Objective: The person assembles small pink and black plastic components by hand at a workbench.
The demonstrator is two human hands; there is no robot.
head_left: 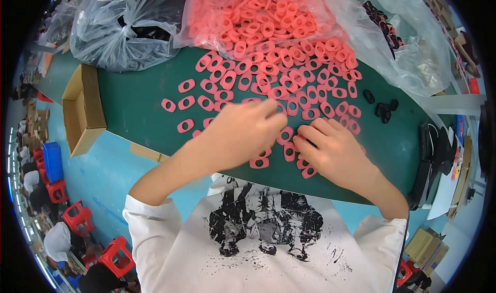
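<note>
A: Where are your hands?

B: Your left hand point(243, 135) and right hand point(330, 151) lie palm-down, fingers loosely curled, touching pink rings point(289, 83) spread toward 12 o'clock on the green counter point(139, 107). Can't tell if either pinches one.

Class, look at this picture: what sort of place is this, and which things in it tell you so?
Probably a factory or workshop bench. Heaps of identical pink rings spill from a clear bag onto a green table, both hands sort them, and a cardboard box stands by.
</note>
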